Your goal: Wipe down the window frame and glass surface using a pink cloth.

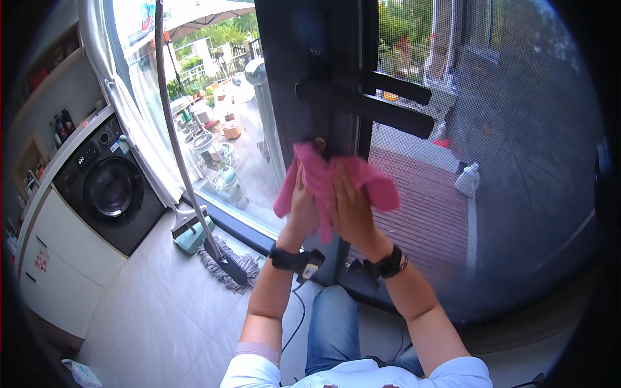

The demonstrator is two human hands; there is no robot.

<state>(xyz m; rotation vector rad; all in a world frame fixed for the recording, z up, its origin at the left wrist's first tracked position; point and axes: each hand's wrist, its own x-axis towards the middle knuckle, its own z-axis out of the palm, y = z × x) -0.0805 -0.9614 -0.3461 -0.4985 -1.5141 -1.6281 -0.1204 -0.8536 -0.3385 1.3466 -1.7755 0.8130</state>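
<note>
A pink cloth [315, 172] is bunched between my two hands, in front of the dark door frame [310, 116]. My left hand [302, 206] grips its left part, fingers pointing up. On its right, my right hand [353, 206] presses against the cloth with the fingers laid flat over it. Folds of the cloth hang out at both sides and down between the hands. Just above it are a round keyhole [320, 143] and the long black door handle [368, 109]. Whether the cloth touches the door is hard to tell.
A dust mop [225, 264] leans on the glass at the left, beside a broom [187, 220] and a green dustpan [194, 237]. Further left is a black washing machine [111, 186] under a counter. Behind the mesh screen door [524, 169] stands a white jug [468, 179].
</note>
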